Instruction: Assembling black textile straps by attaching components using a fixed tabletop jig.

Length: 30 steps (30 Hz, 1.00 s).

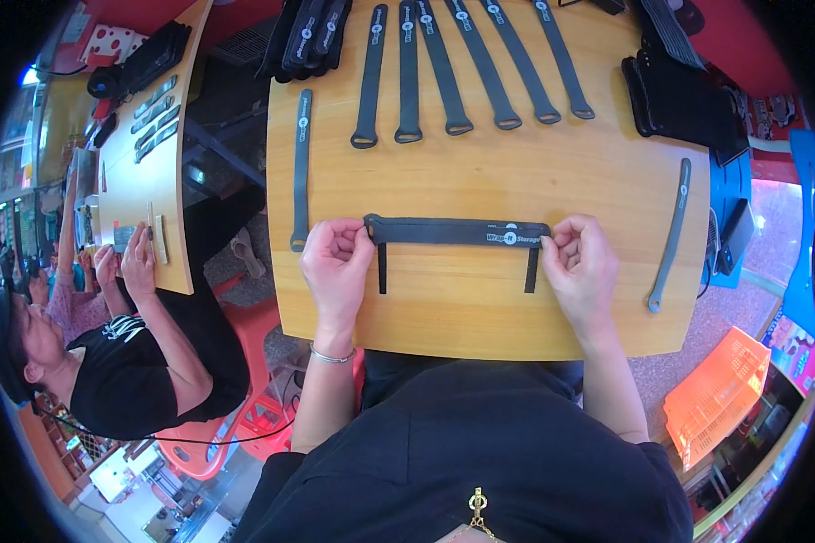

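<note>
A dark grey storage strap (pixel 435 232) with a white printed mark near its right end lies stretched sideways over the table. My left hand (pixel 338 262) pinches its looped left end between thumb and fingers. At the other end, my right hand (pixel 581 270) is closed on the strap's right tip. Two narrow black strips (pixel 382 270) point toward me from under the strap; their upper ends are hidden. Another grey strap (pixel 302 172) lies left of my left hand, and one more (pixel 670 235) lies to the right of my right hand.
Several grey straps (pixel 408 81) fan out across the far side of the wooden table (pixel 480 317). Black strap bundles (pixel 308 41) sit at the far left, with a black stack (pixel 684 104) at far right. A co-worker (pixel 127 362) sits at another table, left. An orange basket (pixel 717 394) stands lower right.
</note>
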### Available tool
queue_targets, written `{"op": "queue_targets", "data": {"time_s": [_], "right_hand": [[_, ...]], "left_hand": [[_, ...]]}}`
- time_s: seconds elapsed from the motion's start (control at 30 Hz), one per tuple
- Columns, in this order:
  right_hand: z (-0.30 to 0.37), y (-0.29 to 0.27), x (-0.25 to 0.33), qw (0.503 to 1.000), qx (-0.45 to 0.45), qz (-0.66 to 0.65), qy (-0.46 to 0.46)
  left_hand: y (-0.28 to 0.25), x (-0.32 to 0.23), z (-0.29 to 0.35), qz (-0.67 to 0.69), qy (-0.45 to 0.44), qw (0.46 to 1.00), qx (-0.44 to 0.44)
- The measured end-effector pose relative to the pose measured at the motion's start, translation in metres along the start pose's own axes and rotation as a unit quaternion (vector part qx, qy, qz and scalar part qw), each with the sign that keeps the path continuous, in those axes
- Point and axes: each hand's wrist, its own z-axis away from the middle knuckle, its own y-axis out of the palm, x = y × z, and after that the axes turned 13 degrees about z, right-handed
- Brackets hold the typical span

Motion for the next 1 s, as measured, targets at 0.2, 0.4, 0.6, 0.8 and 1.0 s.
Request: {"op": "queue_targets", "data": {"time_s": [0.2, 0.4, 0.6, 0.8, 1.0], "right_hand": [[0.001, -0.002, 0.003, 1.000, -0.001, -0.003, 0.002], [0.001, -0.002, 0.001, 1.000, 0.002, 0.002, -0.008], [0.002, -0.001, -0.002, 1.000, -0.004, -0.021, -0.013], [0.003, -0.002, -0.001, 1.000, -0.003, -0.021, -0.015], [0.003, -0.001, -0.001, 0.999, -0.009, -0.017, -0.033]], "left_hand": [[-0.001, 0.000, 0.001, 0.015, -0.006, 1.000, -0.003], [-0.001, -0.004, 0.006, 0.035, 0.016, 0.999, -0.024], [-0.011, -0.012, 0.017, -0.034, 0.158, 0.987, -0.016], [0.012, -0.034, 0.037, -0.259, 0.269, 0.906, 0.199], [0.028, -0.035, 0.049, -0.357, 0.231, 0.864, 0.269]]}}
